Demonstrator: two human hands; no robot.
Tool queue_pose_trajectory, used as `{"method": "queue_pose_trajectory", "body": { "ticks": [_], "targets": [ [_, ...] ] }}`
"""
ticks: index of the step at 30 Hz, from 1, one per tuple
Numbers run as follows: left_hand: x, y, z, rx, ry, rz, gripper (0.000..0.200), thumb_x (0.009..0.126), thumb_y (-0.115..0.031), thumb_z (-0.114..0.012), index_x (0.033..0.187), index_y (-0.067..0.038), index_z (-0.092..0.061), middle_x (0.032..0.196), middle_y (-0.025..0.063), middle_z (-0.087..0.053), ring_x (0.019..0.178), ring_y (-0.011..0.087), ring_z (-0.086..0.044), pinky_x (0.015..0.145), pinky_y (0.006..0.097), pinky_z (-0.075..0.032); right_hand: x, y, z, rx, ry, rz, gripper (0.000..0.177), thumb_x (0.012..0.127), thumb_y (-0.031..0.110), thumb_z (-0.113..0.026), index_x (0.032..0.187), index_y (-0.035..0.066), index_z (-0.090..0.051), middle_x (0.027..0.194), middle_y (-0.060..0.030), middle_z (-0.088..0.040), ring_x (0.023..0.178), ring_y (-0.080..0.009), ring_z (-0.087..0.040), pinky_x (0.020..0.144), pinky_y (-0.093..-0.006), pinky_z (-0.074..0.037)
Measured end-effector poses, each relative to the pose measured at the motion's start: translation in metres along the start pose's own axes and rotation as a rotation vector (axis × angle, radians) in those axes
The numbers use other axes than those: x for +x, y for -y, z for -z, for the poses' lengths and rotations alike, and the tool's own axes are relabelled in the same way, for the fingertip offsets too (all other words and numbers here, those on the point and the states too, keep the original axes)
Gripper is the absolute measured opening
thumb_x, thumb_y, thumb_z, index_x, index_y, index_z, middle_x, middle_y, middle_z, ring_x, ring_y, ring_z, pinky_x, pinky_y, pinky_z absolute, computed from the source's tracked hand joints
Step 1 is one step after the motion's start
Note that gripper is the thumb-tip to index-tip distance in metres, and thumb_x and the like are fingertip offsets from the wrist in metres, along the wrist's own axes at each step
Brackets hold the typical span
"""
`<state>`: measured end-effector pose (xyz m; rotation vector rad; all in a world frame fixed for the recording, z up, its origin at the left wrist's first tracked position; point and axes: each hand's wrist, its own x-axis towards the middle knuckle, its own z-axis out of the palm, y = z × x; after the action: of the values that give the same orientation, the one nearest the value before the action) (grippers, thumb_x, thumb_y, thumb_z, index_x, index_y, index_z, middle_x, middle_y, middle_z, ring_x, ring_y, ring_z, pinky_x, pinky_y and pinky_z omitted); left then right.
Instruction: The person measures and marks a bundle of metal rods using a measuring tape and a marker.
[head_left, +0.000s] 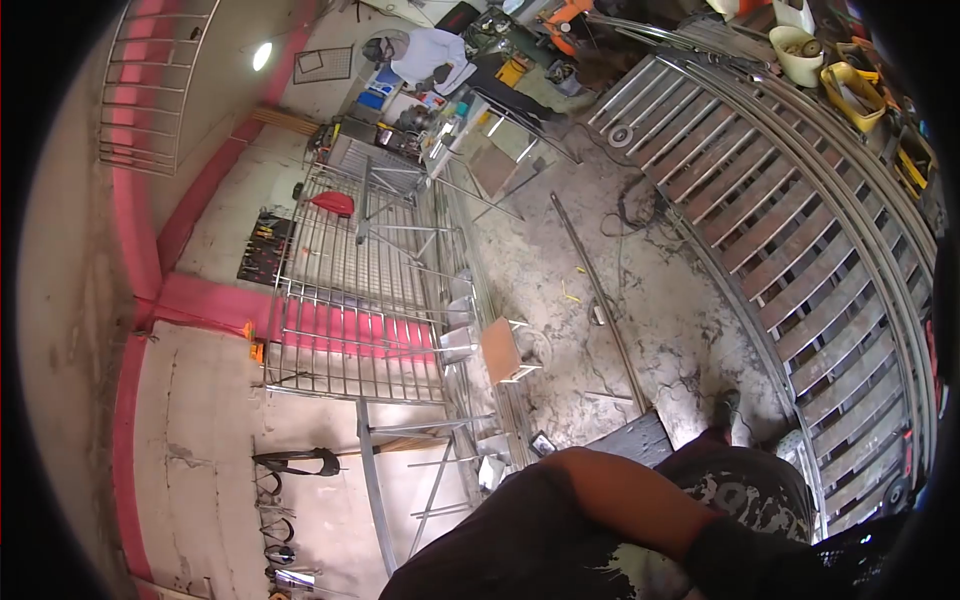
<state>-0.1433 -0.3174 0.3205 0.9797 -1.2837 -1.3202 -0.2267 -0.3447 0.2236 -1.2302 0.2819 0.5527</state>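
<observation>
My bare left forearm [630, 495] bends across my dark, paint-marked shirt [750, 490] from a black sleeve. It ends in something dark, a glove or cuff [735, 555], at the lower right, and the fingers are lost in shadow. Whether this hand holds anything cannot be made out. Close by is a black mesh-like item [860, 550]. My right hand is out of sight. Below my body, one dark shoe [728, 405] shows on the stained concrete floor.
Long metal railings [760, 220] with flat bars lie along the right. A metal bar [600, 300] crosses the floor. A small brown-topped stool [502, 350] stands near a metal grille [350, 330]. Another person [430, 60] bends by a cluttered workbench at the back.
</observation>
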Motion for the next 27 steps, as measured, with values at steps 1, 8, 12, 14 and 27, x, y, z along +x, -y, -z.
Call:
{"method": "queue_pose_trajectory", "body": {
  "ticks": [1, 8, 12, 14, 27],
  "targets": [
    [0.001, 0.001, -0.001, 0.003, 0.008, 0.005, 0.043, 0.103, -0.031, -0.065, 0.139, -0.008, -0.069, 0.117, 0.0131, -0.077, 0.096, 0.0291, -0.075, 0.086, 0.0437, -0.059, 0.002, 0.001, -0.002, -0.002, 0.009, 0.011, 0.054, 0.106, 0.041, -0.066, 0.134, -0.005, -0.063, 0.115, -0.0106, -0.072, 0.101, -0.0188, -0.068, 0.090, -0.0370, -0.056],
    [0.000, 0.005, -0.010, 0.032, 0.059, 0.029, 0.040, 0.103, -0.032, -0.064, 0.135, -0.008, -0.070, 0.119, 0.0134, -0.077, 0.094, 0.0293, -0.076, 0.083, 0.0439, -0.059, 0.015, 0.014, -0.016, -0.020, 0.060, 0.083, 0.058, 0.105, 0.045, -0.067, 0.135, -0.005, -0.063, 0.116, -0.0110, -0.072, 0.102, -0.0192, -0.068, 0.090, -0.0370, -0.056],
    [0.000, 0.005, -0.015, 0.047, 0.098, 0.037, 0.039, 0.103, -0.032, -0.064, 0.133, -0.008, -0.070, 0.120, 0.0135, -0.076, 0.093, 0.0294, -0.076, 0.081, 0.0440, -0.059, 0.016, 0.017, -0.023, -0.026, 0.067, 0.111, 0.060, 0.105, 0.047, -0.067, 0.135, -0.005, -0.064, 0.116, -0.0112, -0.073, 0.103, -0.0194, -0.068, 0.091, -0.0370, -0.056],
    [-0.001, 0.005, -0.017, 0.055, 0.111, 0.038, 0.038, 0.103, -0.032, -0.064, 0.132, -0.008, -0.071, 0.121, 0.0136, -0.076, 0.092, 0.0294, -0.076, 0.081, 0.0441, -0.059, 0.017, 0.018, -0.024, -0.024, 0.065, 0.123, 0.061, 0.105, 0.048, -0.067, 0.135, -0.005, -0.064, 0.117, -0.0114, -0.073, 0.103, -0.0195, -0.068, 0.091, -0.0369, -0.056],
    [0.004, 0.001, -0.023, 0.090, 0.221, 0.062, 0.035, 0.102, -0.034, -0.062, 0.124, -0.009, -0.072, 0.125, 0.0140, -0.076, 0.089, 0.0297, -0.076, 0.076, 0.0445, -0.060, -0.008, 0.014, -0.003, -0.028, -0.006, 0.133, 0.068, 0.104, 0.055, -0.068, 0.136, -0.006, -0.065, 0.119, -0.0121, -0.074, 0.106, -0.0203, -0.069, 0.092, -0.0369, -0.056]
  ]
}}
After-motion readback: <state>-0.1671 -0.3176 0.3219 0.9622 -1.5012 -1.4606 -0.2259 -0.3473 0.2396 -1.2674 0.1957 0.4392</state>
